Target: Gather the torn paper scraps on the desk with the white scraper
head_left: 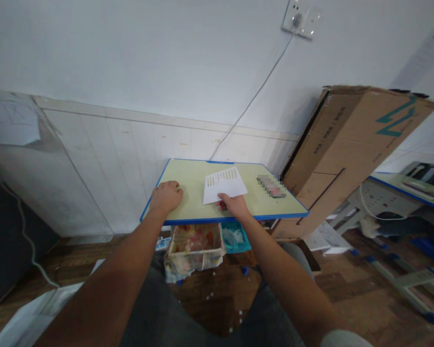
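The left hand is resting on the desk, near its left edge. A sheet is reaching forward from the right hand, over the desk and toward the left hand's side. Right of the right hand, a blurred flat object is lying on the desk — past that, a tall carton is standing beside the desk's right end. Beneath and between the hands, a bin is sitting below the front edge; a basket is adjoining it, beneath the right hand. Ahead of both hands, a wall is running behind the desk.
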Demonstrator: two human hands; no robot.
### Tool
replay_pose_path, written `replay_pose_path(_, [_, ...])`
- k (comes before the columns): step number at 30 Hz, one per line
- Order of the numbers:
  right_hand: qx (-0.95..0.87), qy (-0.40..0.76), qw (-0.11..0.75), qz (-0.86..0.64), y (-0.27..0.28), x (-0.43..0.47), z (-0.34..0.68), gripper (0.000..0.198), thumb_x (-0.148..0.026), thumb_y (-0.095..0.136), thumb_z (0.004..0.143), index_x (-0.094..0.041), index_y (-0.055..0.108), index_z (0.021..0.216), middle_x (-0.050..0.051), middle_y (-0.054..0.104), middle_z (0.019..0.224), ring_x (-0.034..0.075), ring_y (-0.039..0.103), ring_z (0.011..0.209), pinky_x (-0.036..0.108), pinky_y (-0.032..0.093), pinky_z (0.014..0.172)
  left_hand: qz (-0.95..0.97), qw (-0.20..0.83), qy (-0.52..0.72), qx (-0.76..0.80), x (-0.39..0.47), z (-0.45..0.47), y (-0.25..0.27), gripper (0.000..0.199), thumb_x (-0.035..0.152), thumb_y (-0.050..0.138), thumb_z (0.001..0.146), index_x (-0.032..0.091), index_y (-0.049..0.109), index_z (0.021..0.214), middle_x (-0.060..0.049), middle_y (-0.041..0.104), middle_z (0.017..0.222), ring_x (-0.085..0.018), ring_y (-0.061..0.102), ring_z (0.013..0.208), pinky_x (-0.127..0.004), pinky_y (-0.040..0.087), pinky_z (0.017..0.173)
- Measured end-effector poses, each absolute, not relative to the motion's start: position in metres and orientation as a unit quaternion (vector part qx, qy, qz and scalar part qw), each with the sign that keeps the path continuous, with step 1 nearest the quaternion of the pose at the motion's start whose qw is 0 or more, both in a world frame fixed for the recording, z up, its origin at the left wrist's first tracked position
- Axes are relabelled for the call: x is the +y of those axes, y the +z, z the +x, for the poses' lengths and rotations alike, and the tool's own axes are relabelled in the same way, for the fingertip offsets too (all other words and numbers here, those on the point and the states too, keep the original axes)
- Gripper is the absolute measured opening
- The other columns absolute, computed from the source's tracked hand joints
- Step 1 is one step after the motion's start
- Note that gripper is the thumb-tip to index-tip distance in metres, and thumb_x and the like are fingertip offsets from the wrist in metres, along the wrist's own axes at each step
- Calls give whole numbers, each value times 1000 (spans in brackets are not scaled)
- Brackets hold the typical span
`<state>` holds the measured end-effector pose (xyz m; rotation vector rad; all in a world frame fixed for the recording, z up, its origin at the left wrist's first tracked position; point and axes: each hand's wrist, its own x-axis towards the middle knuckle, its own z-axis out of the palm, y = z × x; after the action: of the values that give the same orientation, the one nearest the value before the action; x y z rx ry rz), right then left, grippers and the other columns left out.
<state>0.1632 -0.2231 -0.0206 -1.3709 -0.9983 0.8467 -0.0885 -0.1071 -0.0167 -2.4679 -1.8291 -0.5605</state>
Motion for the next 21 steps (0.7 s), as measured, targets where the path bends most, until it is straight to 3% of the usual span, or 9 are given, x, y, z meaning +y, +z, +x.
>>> replay_pose_path(14, [-455, 374, 568, -574, -17, -230, 163, 14, -16, 83, 88, -24, 74, 80, -1, 75, 56, 19, 64, 47, 27, 56, 50, -789, 15, -189, -584, -106, -89, -20, 52, 35, 49, 110, 17, 85, 143, -21, 83, 154, -38, 73, 148, -50, 56, 128])
replay_pose_path(21, [-449, 358, 582, -575, -16, -230, 163, 15, -15, 76, 89, -24, 72, 78, -2, 72, 54, 18, 62, 47, 25, 55, 51, -789, 5, -184, -585, -105, -89, -20, 56, 36, 47, 111, 13, 82, 148, -24, 79, 161, -39, 72, 152, -52, 55, 130])
